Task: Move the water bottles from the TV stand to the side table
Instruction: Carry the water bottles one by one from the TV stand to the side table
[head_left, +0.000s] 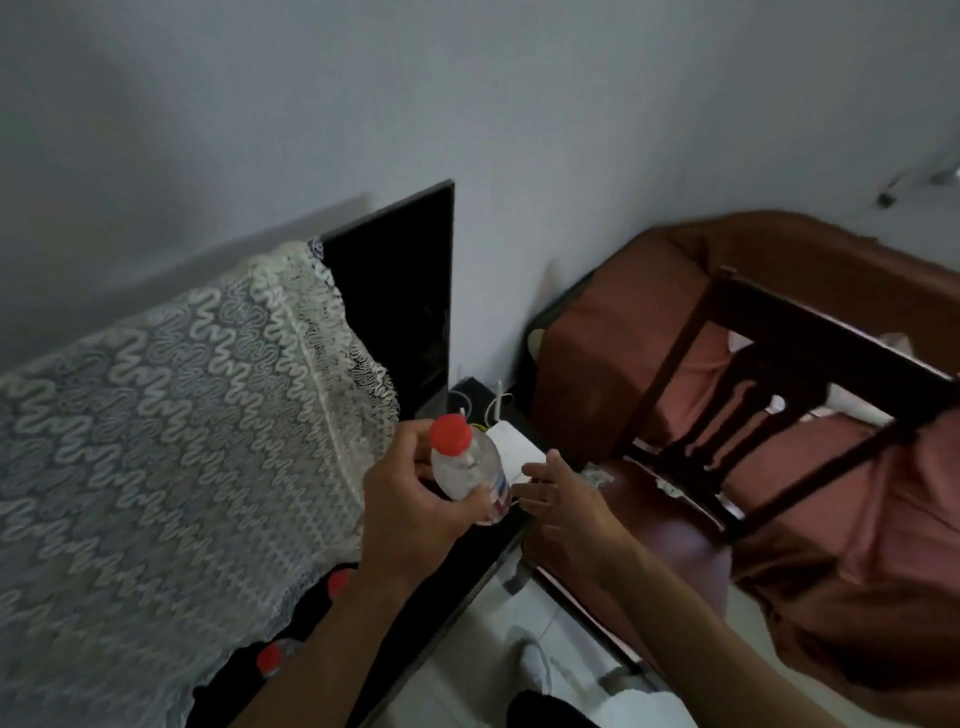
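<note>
My left hand grips a clear water bottle with a red cap, held above the right end of the black TV stand. My right hand is just to the right of the bottle, fingers spread, holding nothing. Two more red-capped bottles stand on the TV stand lower left: one beside my left forearm, another at the edge of the lace cloth. The side table is not clearly in view.
A TV half draped in white lace cloth stands on the stand. A white router sits behind the bottle. A dark wooden chair and a brown sofa fill the right side.
</note>
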